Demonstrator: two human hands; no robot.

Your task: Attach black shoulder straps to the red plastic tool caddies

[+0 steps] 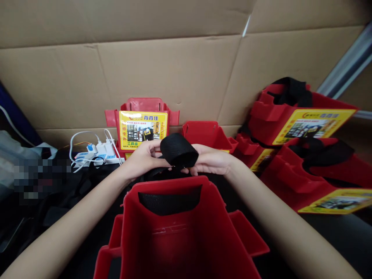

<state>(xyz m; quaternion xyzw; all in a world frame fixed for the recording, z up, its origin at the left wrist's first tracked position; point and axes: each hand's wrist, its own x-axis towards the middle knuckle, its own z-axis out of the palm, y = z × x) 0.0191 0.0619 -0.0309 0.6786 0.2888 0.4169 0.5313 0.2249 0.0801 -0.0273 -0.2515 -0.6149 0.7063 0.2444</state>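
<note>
Close in front of me stands a red plastic tool box (215, 217), its hollow inside facing me. A black webbing strap (177, 149) rises behind its far rim in a rolled loop. Part of the same kind of webbing shows through the slot in the box's far wall. My left hand (145, 159) is closed on the strap from the left, thumb along its lower edge. From the right, my right hand (210, 159) grips the strap near the base of the loop. Some fingertips of both hands are hidden behind the webbing.
Another red box with a yellow label (143, 131) stands against the cardboard wall (168, 77), beside a smaller-looking red box (200, 133). Stacked red boxes with black straps (308, 116) are at right. White chargers and cables (100, 151) sit on a power strip at left.
</note>
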